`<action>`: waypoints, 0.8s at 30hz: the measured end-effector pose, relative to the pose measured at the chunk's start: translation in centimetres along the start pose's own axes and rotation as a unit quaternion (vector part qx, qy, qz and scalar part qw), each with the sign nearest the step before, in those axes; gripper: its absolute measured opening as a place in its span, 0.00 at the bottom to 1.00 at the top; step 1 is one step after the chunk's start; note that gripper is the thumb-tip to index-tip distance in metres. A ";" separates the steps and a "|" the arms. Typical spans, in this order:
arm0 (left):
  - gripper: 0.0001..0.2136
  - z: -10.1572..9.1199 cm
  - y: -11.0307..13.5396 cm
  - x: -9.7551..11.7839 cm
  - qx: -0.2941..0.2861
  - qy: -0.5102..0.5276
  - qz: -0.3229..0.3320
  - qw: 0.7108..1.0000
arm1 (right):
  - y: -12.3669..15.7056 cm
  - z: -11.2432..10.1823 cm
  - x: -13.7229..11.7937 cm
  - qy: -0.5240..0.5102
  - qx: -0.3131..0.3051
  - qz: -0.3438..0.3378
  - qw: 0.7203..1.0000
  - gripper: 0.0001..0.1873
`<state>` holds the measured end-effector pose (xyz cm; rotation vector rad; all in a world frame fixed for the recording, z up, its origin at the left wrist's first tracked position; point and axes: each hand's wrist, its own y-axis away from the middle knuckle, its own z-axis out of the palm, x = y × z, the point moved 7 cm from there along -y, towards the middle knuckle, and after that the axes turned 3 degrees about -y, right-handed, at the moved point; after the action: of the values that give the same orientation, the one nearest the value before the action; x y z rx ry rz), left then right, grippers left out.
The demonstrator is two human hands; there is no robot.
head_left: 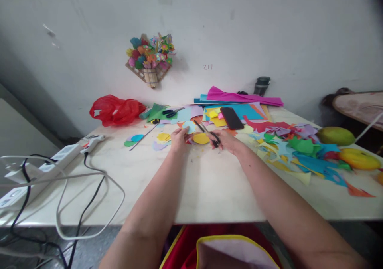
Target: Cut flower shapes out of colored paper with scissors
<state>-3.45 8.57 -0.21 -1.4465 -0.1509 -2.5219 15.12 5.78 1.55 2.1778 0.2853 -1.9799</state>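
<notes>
Between the fingertips of my left hand (178,139) is a light blue paper circle (189,126), pinched near its lower left edge. My right hand (227,140) grips scissors (215,143) by their black handles. The blades are spread and point up and left, close to the circle's right side. On the table between both hands lies a yellow paper oval (201,138), with darker paper partly hidden under it. Just left of my left hand are small yellow paper pieces (163,137) and a pale lilac piece (158,145).
Paper scraps (299,147) and mangoes (359,159) cover the right side. A phone (231,118) rests on coloured sheets (249,111). Further left are dark-handled scissors (170,113), a red plastic bag (116,109) and a power strip (60,157) with loose cables.
</notes>
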 end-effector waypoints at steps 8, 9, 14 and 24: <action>0.12 0.3 0.1 -0.1 -0.009 0.011 -0.009 1.000 | 0.2 1.3 0.5 -0.004 -0.060 0.022 0.998 0.12; 0.12 0.3 0.1 -0.1 -0.010 0.012 -0.009 1.000 | 0.1 1.4 0.6 -0.002 -0.062 0.027 0.998 0.12; 0.11 0.5 0.1 -0.2 -0.013 0.012 -0.018 1.000 | 0.0 2.0 1.1 -0.013 -0.066 0.035 0.997 0.10; 0.10 1.1 0.8 0.0 -0.011 0.011 -0.026 1.000 | -0.1 2.5 1.1 -0.034 -0.055 0.022 0.998 0.12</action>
<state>-2.32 8.03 0.38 -1.4409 -0.1600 -2.5882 12.75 5.24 0.17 2.0275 0.3243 -1.9621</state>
